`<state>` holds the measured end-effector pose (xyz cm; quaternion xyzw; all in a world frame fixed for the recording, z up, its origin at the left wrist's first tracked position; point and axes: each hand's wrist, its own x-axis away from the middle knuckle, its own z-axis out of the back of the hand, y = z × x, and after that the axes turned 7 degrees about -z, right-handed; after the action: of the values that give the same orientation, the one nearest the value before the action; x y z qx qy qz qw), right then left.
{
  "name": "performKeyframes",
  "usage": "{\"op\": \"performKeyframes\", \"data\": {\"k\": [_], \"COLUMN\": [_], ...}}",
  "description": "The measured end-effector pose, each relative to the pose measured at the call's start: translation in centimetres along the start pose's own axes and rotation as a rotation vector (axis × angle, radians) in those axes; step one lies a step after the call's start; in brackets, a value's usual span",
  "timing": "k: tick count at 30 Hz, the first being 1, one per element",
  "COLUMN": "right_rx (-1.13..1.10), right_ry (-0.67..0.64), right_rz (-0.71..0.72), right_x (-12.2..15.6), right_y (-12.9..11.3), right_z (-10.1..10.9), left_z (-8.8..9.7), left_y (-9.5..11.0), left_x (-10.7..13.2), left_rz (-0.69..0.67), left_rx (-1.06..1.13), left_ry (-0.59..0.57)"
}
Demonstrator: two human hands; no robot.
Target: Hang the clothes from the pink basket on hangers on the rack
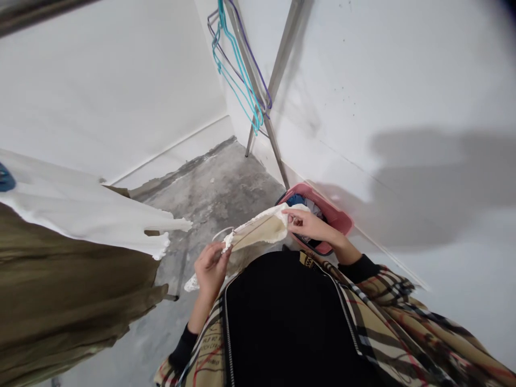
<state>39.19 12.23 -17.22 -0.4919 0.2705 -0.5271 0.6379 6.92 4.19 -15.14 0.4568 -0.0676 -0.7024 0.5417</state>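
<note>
Over concrete floor (209, 188), left hand (210, 269) and right hand (309, 226) pinch cream garment (260, 228) with closed fingers (293, 218).

Cream garment (260, 228): thin cloth, off-white, with white lace trim along the edge. Held in the air and pulled into a near-flat band, sloping up from lower left to upper right. Left end pinched in left hand (210, 269), lace tail hanging below it. Right end pinched in right hand (309, 223), just over the near rim of the pink basket (341, 219). Thin white strap loops out at the left end.
</note>
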Motion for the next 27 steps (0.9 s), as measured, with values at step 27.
{"op": "performKeyframes", "data": {"k": [27], "right_rx": [0.549], "right_ry": [-0.033], "right_rz": [0.487], "right_x": [-0.5], "right_y": [-4.0], "right_z": [-0.3], "left_z": [0.5], "left_y": [-0.4], "left_x": [-2.7], "left_rz": [0.110], "left_rx": [0.334], "left_ry": [-0.291]}}
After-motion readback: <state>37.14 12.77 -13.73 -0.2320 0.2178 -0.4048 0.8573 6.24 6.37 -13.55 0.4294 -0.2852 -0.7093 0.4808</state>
